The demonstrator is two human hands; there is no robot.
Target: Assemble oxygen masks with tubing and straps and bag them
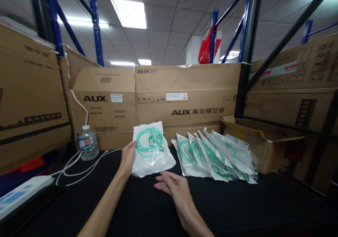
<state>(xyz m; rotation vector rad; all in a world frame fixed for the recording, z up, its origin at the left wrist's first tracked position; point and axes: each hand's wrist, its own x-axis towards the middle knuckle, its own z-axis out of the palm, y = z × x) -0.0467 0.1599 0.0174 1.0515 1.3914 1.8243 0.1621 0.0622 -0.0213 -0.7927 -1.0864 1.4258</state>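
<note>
My left hand [128, 158] grips the left edge of a clear-fronted, white-backed plastic packet [150, 165], which is tilted up toward me above the black surface. Coiled green tubing [149, 142] shows through its front. Just below the packet's lower right corner is my right hand [171, 184], its fingers apart and nothing in them. Farther right, several similar packets [211, 156] with green tubing lean in an overlapping row.
Behind stand cardboard panels [158, 112] marked AUX. An opened cardboard box [253, 142] sits at the right. On the left are a clear plastic bottle [87, 143], white cables [87, 171] and a white power strip [25, 196]. A black cloth [142, 209] covers the table.
</note>
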